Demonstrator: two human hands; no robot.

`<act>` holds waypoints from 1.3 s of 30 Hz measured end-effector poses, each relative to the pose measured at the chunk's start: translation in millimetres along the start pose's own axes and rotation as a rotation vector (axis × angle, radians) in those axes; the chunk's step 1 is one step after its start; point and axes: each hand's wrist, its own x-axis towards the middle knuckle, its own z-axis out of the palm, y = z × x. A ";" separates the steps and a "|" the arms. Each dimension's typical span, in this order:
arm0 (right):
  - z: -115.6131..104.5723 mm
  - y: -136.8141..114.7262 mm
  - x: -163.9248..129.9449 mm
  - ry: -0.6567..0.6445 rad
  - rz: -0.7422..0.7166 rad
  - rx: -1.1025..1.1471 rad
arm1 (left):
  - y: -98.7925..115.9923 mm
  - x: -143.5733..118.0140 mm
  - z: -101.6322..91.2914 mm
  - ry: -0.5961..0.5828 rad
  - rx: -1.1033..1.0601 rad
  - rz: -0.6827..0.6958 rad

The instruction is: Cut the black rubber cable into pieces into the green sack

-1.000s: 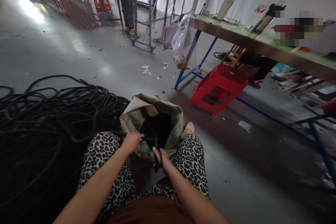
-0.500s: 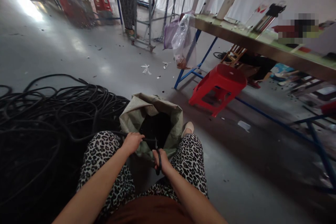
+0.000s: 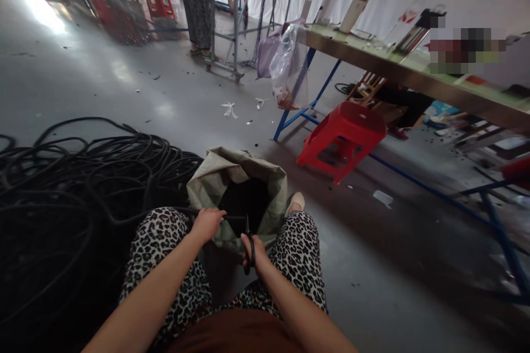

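The person sits with a sack (image 3: 215,176) standing open on the floor between the knees. The left hand (image 3: 207,224) is curled tight around a thin black cable (image 3: 234,218) right at the near edge of the sack. The cable runs from that hand across to the right. The right hand (image 3: 252,248) has its fingers pushed through the black handles of a pair of scissors (image 3: 248,240), and the blades point up at the cable. I cannot tell if the blades are apart or together. Inside the sack it is dark and full of black bits.

On the left lies a big pile of black cable (image 3: 83,176) on the floor. On the right, farther off, stands a red stool (image 3: 343,135) next to a long table (image 3: 372,63). A clear plastic bag (image 3: 290,66) hangs from the table's end. Far away, another person's legs (image 3: 199,5) stand by a metal rack.
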 end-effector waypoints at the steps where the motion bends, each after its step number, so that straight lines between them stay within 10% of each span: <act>1: 0.7 -0.1 -0.9 -0.030 0.011 0.017 | 0.1 0.4 -0.5 0.007 -0.008 -0.007; 39: 4.6 -9.7 -6.3 -0.076 -0.106 -0.047 | 4.5 -1.6 1.5 -0.020 -0.010 0.056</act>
